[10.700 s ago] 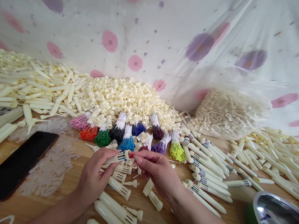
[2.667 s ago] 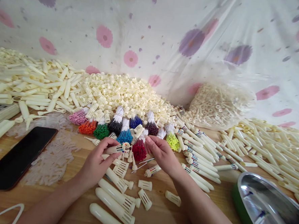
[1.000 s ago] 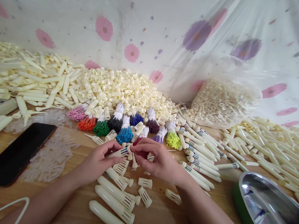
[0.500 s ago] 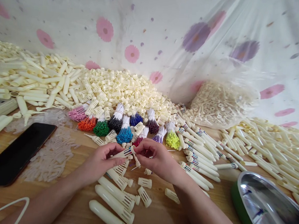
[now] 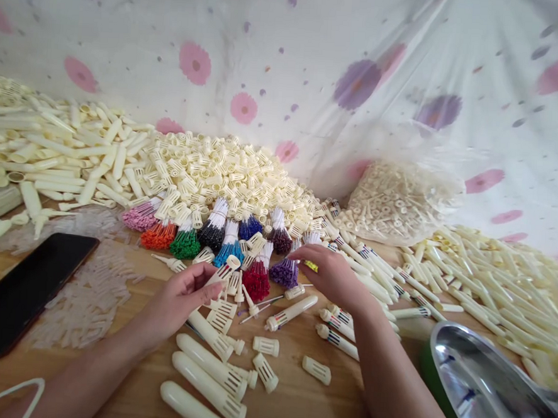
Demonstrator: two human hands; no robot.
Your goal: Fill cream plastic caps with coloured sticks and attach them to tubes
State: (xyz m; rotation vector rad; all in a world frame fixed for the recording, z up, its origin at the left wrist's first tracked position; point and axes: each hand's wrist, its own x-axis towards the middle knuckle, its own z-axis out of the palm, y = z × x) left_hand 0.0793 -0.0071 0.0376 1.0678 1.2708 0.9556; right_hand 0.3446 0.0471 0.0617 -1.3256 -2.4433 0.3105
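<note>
Left of the purple bundle (image 5: 283,273), the left hand (image 5: 183,296) is pinching a slotted pen (image 5: 227,268) thumb-to-fingers, while the right hand (image 5: 330,275) is hovering just right of that bundle, fingertip grip hidden, can't tell, likely a picking step, calling for a light single-piece pinch.

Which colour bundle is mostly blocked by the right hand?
The yellow bundle: only a sliver of its colour shows by the right hand. The other bundles, such as purple and red, show far more colour.
</note>
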